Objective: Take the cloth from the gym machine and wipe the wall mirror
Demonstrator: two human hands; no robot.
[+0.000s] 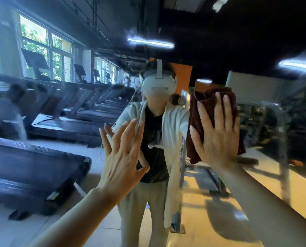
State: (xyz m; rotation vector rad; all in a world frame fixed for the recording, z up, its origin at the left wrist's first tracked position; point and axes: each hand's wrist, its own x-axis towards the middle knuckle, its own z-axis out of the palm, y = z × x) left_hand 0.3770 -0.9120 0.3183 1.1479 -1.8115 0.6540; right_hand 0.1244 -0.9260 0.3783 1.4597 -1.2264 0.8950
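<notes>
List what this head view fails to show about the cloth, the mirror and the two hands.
- Cloth: its middle is covered by the right hand pressing it flat.
- Mirror: edges and frame lie outside the picture; smears cannot be told from motion blur.
- Left hand: palm faces away, so contact with the glass is uncertain.
- Reflected treadmills: blurred.

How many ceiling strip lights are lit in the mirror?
3: one above the headset, one at far right, one short above the cloth. Others may be hidden.

dark red cloth, white headset, black treadmills
</notes>
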